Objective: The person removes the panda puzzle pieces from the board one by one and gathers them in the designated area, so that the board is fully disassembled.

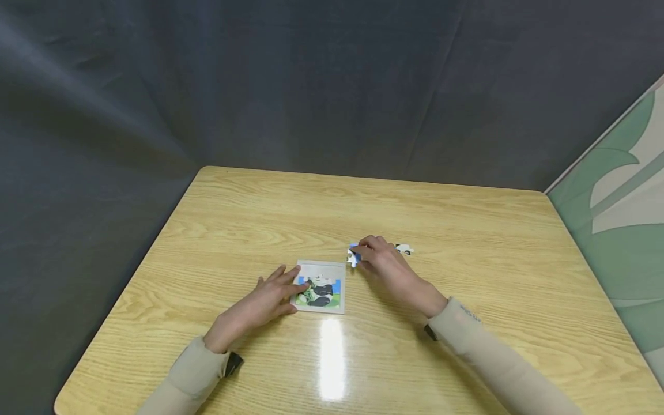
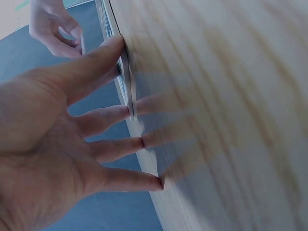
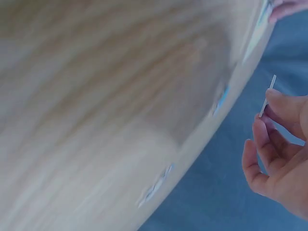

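A shallow jigsaw tray (image 1: 320,264) with a partly filled panda picture (image 1: 323,293) lies on the table. My left hand (image 1: 270,297) rests on its left side with fingers spread, some fingertips on the tray and others on the tabletop. To the right of the tray, my right hand (image 1: 386,262) pinches a thin jigsaw piece (image 3: 267,96) between thumb and fingers, held edge-on above the table in the right wrist view. Below it in that view, a blue jigsaw piece (image 3: 221,101) lies on the table. A black-and-white jigsaw piece (image 1: 404,249) lies just beyond the right hand.
The wooden table (image 1: 249,213) reflects a bright strip of light in front of the tray. Dark cloth (image 1: 321,86) hangs behind the table and on its left. A green and white patterned panel (image 1: 622,219) borders the right edge.
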`<state>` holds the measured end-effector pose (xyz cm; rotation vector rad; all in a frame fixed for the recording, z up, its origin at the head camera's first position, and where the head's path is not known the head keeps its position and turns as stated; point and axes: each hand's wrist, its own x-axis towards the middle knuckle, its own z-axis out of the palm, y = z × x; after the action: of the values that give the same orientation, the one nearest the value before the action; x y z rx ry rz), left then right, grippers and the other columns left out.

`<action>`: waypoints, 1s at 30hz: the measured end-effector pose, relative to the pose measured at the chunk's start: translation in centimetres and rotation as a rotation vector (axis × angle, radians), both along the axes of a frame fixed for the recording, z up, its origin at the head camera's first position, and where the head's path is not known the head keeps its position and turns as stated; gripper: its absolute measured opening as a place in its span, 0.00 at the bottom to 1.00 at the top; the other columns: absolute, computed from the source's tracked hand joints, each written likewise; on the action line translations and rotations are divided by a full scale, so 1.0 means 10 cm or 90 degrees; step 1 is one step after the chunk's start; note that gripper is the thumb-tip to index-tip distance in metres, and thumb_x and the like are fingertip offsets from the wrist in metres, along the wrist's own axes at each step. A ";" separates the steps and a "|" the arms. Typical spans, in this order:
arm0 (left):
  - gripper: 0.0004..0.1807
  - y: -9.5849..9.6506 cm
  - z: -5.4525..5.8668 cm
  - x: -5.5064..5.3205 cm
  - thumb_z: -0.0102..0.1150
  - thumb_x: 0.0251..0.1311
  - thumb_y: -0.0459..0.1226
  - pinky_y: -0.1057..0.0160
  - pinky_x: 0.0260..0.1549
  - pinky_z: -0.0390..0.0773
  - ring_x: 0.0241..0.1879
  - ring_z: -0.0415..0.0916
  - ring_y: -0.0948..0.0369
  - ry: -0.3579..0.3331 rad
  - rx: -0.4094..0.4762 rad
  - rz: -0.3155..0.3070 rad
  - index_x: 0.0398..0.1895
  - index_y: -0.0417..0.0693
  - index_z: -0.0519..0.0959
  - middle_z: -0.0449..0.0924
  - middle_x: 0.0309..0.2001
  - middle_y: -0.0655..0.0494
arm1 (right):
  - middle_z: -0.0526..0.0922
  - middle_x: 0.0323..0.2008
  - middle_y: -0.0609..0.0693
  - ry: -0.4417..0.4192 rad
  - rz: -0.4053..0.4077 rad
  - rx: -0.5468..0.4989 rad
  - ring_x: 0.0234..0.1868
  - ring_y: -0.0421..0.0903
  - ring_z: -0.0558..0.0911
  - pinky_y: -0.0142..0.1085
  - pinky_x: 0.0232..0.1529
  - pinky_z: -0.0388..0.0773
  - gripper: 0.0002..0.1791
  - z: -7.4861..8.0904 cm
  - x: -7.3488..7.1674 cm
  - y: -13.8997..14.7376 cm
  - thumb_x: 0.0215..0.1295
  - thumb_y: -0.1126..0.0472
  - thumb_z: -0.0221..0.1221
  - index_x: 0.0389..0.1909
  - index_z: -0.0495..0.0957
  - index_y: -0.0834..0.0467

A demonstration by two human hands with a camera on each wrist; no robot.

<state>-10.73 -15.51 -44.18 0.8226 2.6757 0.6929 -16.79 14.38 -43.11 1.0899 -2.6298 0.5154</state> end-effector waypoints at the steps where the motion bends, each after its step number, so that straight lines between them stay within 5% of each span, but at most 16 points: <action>1: 0.28 0.00 0.00 0.00 0.62 0.61 0.39 0.22 0.54 0.48 0.71 0.42 0.35 -0.001 -0.001 0.000 0.66 0.49 0.71 0.50 0.74 0.41 | 0.80 0.46 0.54 0.002 -0.005 -0.006 0.42 0.50 0.77 0.40 0.35 0.76 0.20 0.02 0.00 0.04 0.55 0.70 0.68 0.51 0.81 0.62; 30: 0.28 -0.01 0.01 0.00 0.61 0.61 0.39 0.22 0.55 0.47 0.72 0.43 0.36 -0.013 0.008 0.003 0.66 0.48 0.71 0.50 0.74 0.41 | 0.79 0.40 0.61 0.053 -0.087 -0.064 0.37 0.54 0.75 0.44 0.31 0.75 0.20 0.11 0.01 1.14 0.47 0.77 0.69 0.45 0.81 0.70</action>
<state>-10.71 -15.61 -44.07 0.8075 2.6587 0.7157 -16.73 25.81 -42.06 0.8752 -2.5529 0.5543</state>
